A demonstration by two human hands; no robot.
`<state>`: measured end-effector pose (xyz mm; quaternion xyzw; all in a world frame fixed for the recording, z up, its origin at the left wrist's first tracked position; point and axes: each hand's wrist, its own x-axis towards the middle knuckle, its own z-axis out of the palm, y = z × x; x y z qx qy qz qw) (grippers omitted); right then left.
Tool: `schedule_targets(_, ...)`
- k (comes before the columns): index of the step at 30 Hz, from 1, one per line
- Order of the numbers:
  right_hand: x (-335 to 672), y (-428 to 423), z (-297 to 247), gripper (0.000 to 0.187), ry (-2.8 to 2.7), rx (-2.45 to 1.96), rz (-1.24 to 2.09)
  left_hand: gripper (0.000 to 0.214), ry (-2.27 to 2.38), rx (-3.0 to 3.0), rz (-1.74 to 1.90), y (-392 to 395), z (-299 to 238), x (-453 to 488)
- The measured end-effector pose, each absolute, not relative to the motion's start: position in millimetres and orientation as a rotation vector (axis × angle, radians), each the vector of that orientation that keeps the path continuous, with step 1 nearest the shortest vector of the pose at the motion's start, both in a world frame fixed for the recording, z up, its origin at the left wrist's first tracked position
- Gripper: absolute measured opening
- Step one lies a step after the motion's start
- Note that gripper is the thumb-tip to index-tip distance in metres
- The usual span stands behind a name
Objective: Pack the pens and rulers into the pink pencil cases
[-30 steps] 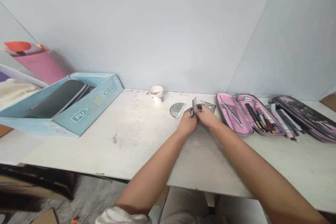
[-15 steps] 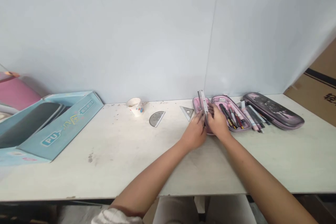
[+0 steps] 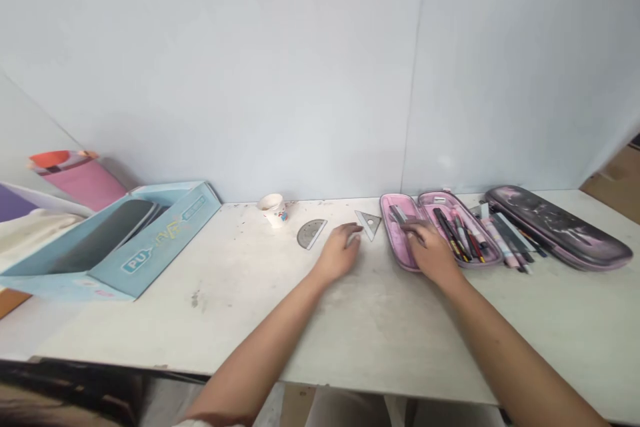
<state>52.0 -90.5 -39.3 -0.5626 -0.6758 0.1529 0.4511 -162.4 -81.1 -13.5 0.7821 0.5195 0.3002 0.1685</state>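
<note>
My right hand (image 3: 431,250) is over the left half of an open pink pencil case (image 3: 393,240). Its fingers are closed at the lower end of a metallic ruler (image 3: 399,214), which lies within that half; the fingers cover part of it. To the left, my left hand (image 3: 341,252) is low over the table with its fingers apart and nothing in them. Just beyond its fingertips lies a triangular set square (image 3: 371,224). A half-round protractor (image 3: 311,234) lies left of that hand. Several pens (image 3: 457,233) fill the case's right half.
A paper cup (image 3: 273,211) stands near the wall. On the left is a light blue box (image 3: 165,240) holding a dark case (image 3: 107,237). Several pens and markers (image 3: 511,243) lie to the right, beside a closed dark pencil case (image 3: 560,227).
The ruler has gone from raised between both hands down into the pink case's left half. My left hand has let go and moved left toward the set square. The view has shifted slightly.
</note>
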Motion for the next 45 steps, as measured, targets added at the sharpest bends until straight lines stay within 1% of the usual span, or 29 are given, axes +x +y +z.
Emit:
schedule_targets(4,25.7,-90.5,-26.4,0.028,-1.633,-1.315,0.759,0.036,1.719,1.813,1.060,-71.5,-12.5,-232.1)
schedule_targets(7,-15.6,-80.7,-17.4,0.029,-1.489,-1.218,1.127,0.041,1.689,1.577,1.226,-66.8,-15.6,-260.1)
schedule_targets(10,-63.8,-64.3,-10.6,0.035,-1.317,-1.119,1.422,0.054,1.573,1.471,1.259,-62.2,-21.5,-266.7)
schedule_targets(12,-90.8,-52.1,-6.6,0.044,-1.322,-1.132,1.473,0.061,1.514,1.413,1.271,-59.7,-25.8,-264.7)
schedule_targets(14,-110.7,-40.7,-3.7,0.054,-1.457,-1.220,1.367,0.066,1.462,1.365,1.287,-58.8,-28.9,-261.0)
schedule_targets(16,-124.0,-32.2,-3.1,0.057,-1.727,-1.353,1.128,0.070,1.422,1.300,1.292,-60.0,-29.8,-257.0)
schedule_targets(17,-129.0,-29.6,-4.1,0.054,-1.864,-1.412,1.007,0.072,1.407,1.252,1.294,-61.2,-29.4,-255.4)
schedule_targets(19,-137.1,-29.2,-9.0,0.043,-2.068,-1.482,0.839,0.075,1.384,1.116,1.311,-63.7,-27.0,-253.3)
schedule_targets(21,-143.5,-34.9,-16.6,0.031,-2.153,-1.488,0.773,0.077,1.370,0.947,1.340,-65.8,-23.8,-252.9)
schedule_targets(22,-146.1,-39.6,-20.8,0.028,-2.187,-1.479,0.728,0.077,1.363,0.872,1.347,-66.7,-22.4,-253.2)
schedule_targets(24,-149.1,-50.9,-28.3,0.034,-2.236,-1.448,0.641,0.080,1.332,0.778,1.315,-68.8,-20.7,-253.8)
schedule_targets(26,-147.7,-62.0,-32.9,0.047,-2.262,-1.432,0.544,0.085,1.271,0.789,1.238,-72.6,-21.0,-253.1)
schedule_targets(28,-140.2,-70.6,-33.2,0.054,-2.281,-1.453,0.415,0.087,1.192,0.892,1.169,-78.2,-22.3,-250.1)
schedule_targets(29,-133.8,-73.8,-31.7,0.055,-2.284,-1.470,0.349,0.085,1.151,0.977,1.144,-81.6,-22.9,-247.3)
schedule_targets(31,-115.9,-78.0,-26.3,0.051,-2.261,-1.482,0.250,0.075,1.081,1.200,1.097,-88.3,-22.6,-238.6)
schedule_targets(34,-81.0,-81.2,-16.0,0.045,-2.131,-1.382,0.190,0.059,1.023,1.577,1.034,-95.1,-17.3,-214.8)
schedule_targets(37,-44.3,-82.9,-8.9,0.044,-1.937,-1.285,0.145,0.060,0.979,1.878,1.019,-95.2,-8.1,-178.1)
schedule_targets(40,-10.6,-82.3,-11.2,0.046,-1.760,-1.303,0.120,0.063,0.940,2.120,0.973,-91.1,-0.6,-137.2)
schedule_targets(42,9.8,-80.3,-18.7,0.049,-1.691,-1.349,0.140,0.061,0.984,2.234,0.870,-88.8,0.4,-114.0)
schedule_targets(45,36.3,-77.1,-34.2,0.053,-1.695,-1.455,0.232,0.055,1.172,2.290,0.649,-87.7,-4.5,-91.4)
